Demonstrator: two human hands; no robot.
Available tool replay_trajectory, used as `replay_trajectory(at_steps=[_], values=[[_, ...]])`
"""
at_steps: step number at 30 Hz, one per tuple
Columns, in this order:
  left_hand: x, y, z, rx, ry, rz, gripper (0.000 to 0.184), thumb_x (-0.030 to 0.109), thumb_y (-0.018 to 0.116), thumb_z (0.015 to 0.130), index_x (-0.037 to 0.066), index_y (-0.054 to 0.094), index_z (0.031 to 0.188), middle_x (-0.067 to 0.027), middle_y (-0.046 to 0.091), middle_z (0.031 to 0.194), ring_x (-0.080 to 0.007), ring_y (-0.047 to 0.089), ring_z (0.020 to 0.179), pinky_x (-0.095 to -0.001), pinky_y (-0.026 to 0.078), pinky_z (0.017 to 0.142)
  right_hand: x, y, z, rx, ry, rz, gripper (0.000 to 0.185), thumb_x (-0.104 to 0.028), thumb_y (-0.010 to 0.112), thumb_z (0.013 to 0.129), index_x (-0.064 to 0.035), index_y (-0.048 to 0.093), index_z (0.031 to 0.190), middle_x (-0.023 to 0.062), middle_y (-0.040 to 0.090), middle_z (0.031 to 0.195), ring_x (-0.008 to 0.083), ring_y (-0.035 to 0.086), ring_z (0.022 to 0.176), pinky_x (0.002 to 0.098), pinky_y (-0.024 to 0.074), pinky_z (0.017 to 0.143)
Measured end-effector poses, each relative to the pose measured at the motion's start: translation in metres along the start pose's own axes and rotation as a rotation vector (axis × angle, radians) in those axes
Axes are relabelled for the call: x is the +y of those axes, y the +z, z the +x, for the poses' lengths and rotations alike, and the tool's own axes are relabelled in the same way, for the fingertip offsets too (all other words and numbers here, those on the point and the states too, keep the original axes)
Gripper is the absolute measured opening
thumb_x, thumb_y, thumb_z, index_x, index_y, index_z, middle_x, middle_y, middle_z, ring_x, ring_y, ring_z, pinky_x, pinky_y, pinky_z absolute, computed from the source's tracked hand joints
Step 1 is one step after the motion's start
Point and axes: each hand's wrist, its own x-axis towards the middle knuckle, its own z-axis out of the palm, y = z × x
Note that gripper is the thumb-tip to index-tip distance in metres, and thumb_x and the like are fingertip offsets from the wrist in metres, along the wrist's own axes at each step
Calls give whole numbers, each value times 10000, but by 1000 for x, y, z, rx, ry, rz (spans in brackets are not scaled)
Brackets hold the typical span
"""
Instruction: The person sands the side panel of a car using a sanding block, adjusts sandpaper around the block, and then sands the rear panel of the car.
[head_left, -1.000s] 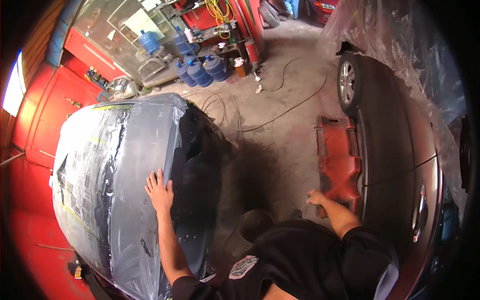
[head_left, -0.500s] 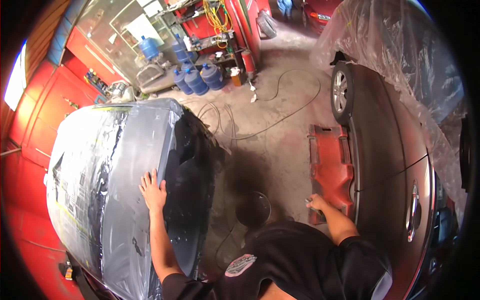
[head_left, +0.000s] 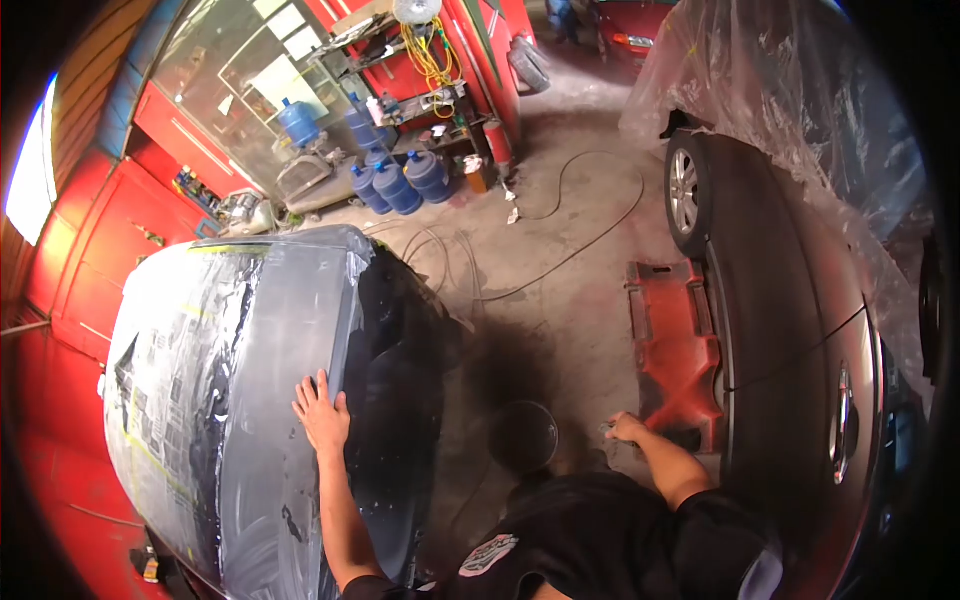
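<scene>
Rests L hand (head_left: 324, 422) (nearer), fingers spread, atop car panel (head_left: 283, 350), approx. along its long axis, w/ R hand (head_left: 627, 427) well off, curled, can't tell on what.

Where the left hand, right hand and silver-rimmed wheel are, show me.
Left hand (head_left: 324, 420), head view: back of hand.
Right hand (head_left: 628, 427), head view: back of hand.
Silver-rimmed wheel (head_left: 683, 190), head view: rim centre.

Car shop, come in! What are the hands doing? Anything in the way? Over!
Left hand spread on grey car panel; right hand held out, grip unclear. Panel bears pale smears. Possible obstacle: round dark container on floor. Over.
</scene>
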Motion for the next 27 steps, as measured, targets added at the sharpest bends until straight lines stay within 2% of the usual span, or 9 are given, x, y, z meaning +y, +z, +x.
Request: replay_trajectory(at_steps=[2, 5, 8, 9, 18, 21, 24, 27], values=[[0, 0, 0, 5, -1, 4, 701, 325, 698, 1005, 146, 449, 1635, -222, 432, 1653, -467, 377, 1546, -657, 302, 1256, -8, 4, -3, 77, -16, -17, 560, -317, 930, 793, -104, 789, 1291, 160, 794, 1227, 286, 743, 1189, 406, 556, 1057], [-1, 2, 0, 24, 0, -6, 691, 314, 709, 998, 145, 468, 1623, -221, 444, 1640, -467, 384, 1541, -654, 311, 1251, 2, -1, 5, 42, 57, 27, 569, -324, 911, 809, -110, 771, 1317, 178, 759, 1313, 315, 718, 1241, 429, 552, 1072], [3, -5, 0, 19, -16, -37, 687, 304, 725, 989, 145, 485, 1612, -222, 460, 1622, -467, 392, 1534, -650, 322, 1245, -5, -21, -21, 23, 210, 76, 597, -323, 919, 802, -96, 760, 1331, 181, 731, 1370, 324, 688, 1295, 428, 543, 1088], [3, -5, 0, 28, -20, -45, 687, 298, 736, 984, 145, 493, 1608, -220, 472, 1608, -468, 397, 1530, -648, 328, 1240, 3, -18, -19, 57, 222, 1, 571, -315, 923, 802, -85, 770, 1302, 190, 718, 1389, 326, 671, 1324, 432, 540, 1093], [2, -11, -3, 38, -29, -125, 674, 297, 741, 988, 151, 507, 1602, -228, 464, 1623, -469, 394, 1530, -649, 322, 1246, 7, -12, -48, 185, 264, -12, 771, -399, 946, 808, -16, 671, 1419, 219, 672, 1456, 335, 639, 1372, 458, 506, 1139], [0, -9, -5, 62, -21, -164, 666, 296, 753, 981, 144, 524, 1588, -228, 472, 1613, -478, 399, 1523, -655, 315, 1247, -12, -12, -52, 190, 243, 13, 777, -401, 937, 820, 14, 676, 1422, 223, 686, 1442, 349, 658, 1346, 426, 509, 1140], [-2, -12, -6, 72, -15, -212, 649, 298, 759, 977, 139, 548, 1570, -228, 481, 1606, -482, 399, 1524, -657, 311, 1250, -53, -15, -71, 191, 247, 31, 699, -424, 894, 865, -50, 688, 1418, 221, 663, 1472, 343, 633, 1381, 457, 509, 1138], [-4, -18, -7, 79, 4, -231, 633, 303, 756, 978, 136, 565, 1557, -230, 483, 1611, -482, 397, 1525, -643, 305, 1259, -74, -18, -87, 163, 163, 49, 656, -418, 864, 890, -63, 700, 1417, 224, 677, 1453, 347, 645, 1367, 454, 513, 1136]])
